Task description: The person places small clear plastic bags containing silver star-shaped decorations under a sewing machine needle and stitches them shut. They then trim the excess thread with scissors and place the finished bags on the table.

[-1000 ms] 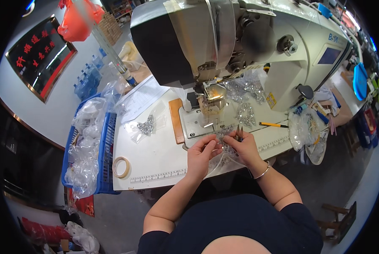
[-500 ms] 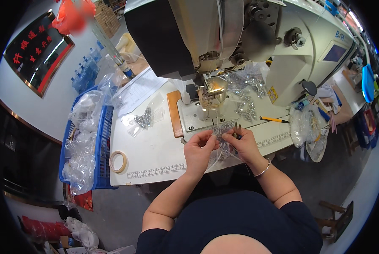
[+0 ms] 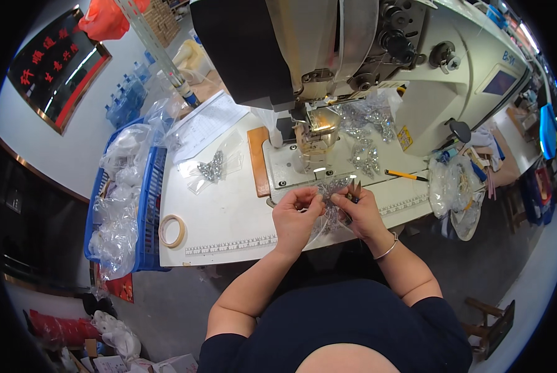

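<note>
Between my two hands, in front of the sewing machine's needle area (image 3: 315, 133), is a silvery, glittering piece on clear film (image 3: 333, 185). My left hand (image 3: 296, 217) pinches its left side with thumb and forefinger. My right hand (image 3: 364, 216) pinches the right side, and dark pointed thread snips (image 3: 355, 190) are tucked in its fingers, tips pointing away from me. Pale strands hang below the piece. Behind it on the machine bed, more silver glittery pieces (image 3: 365, 156) lie to the right. A butterfly-shaped silver piece (image 3: 211, 168) on clear film rests at the left.
A wooden block (image 3: 258, 163) lies left of the needle plate. A tape roll (image 3: 172, 231) sits at the table's left edge, beside a blue basket (image 3: 153, 214) of plastic bags. A yellow pen (image 3: 405, 175) and a clear bag (image 3: 449, 183) are at the right.
The view has shifted slightly, so the machine and table sit a little differently in the picture. Both hands keep their pinch on the silvery piece, with only small finger movement.
</note>
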Tool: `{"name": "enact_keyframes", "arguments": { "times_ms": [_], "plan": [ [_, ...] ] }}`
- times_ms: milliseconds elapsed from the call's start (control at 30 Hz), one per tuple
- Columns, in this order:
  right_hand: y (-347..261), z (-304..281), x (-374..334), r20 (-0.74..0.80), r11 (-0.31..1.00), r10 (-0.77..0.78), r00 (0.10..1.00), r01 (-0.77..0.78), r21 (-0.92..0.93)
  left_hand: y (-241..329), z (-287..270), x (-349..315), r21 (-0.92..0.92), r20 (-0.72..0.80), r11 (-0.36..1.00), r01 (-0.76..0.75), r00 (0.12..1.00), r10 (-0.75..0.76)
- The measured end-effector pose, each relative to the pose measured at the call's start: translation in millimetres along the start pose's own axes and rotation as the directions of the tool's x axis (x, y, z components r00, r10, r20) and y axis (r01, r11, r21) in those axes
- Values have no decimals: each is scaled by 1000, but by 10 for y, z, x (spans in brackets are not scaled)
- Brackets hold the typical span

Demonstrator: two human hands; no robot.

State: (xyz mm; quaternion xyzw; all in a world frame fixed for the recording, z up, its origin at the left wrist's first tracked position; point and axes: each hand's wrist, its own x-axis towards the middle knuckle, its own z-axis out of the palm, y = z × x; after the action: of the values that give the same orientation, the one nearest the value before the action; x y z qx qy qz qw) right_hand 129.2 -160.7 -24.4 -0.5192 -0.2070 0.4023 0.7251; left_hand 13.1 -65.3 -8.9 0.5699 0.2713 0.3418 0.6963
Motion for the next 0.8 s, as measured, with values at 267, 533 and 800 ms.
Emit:
{"name": "enact_keyframes", "arguments": {
  "times_ms": [267,533,800],
  "plan": [
    [20,-24,-13,-4,999,-38,999,38,27,-3,19,1,22,16,1000,-7,1000,7],
    [-60,0,-25,-19,998,17,1000,-16,59,32,24,17,0,34,1000,6,999,-6],
    [-69,-10,-15,-26,997,4,1000,-2,78,28,30,35,23,49,1000,-8,999,7]
  ]
}}
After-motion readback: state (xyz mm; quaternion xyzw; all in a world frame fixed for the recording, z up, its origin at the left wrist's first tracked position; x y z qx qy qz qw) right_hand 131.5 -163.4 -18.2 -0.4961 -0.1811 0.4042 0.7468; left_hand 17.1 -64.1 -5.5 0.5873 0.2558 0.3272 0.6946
